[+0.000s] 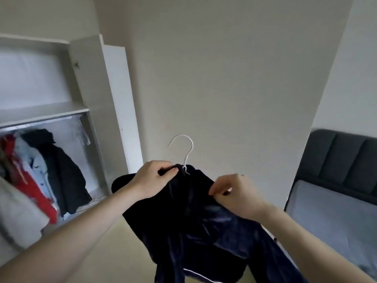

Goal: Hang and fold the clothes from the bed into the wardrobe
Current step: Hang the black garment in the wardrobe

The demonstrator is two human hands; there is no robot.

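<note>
A dark navy garment (195, 227) with thin white piping hangs in front of me on a white hanger (184, 149), whose hook sticks up above the collar. My left hand (155, 178) grips the collar just left of the hook. My right hand (234, 193) pinches the fabric at the garment's right shoulder. The open wardrobe (79, 111) stands to the left, with red, pale blue and black clothes (47, 170) hanging from its rail. The bed (326, 217), with a grey sheet, is at the right.
A white wardrobe door (120, 103) stands open beside a plain wall. White bedding fills the wardrobe's upper shelf (30, 82). A dark padded headboard (342, 162) rises behind the bed. Pale floor lies between the wardrobe and the bed.
</note>
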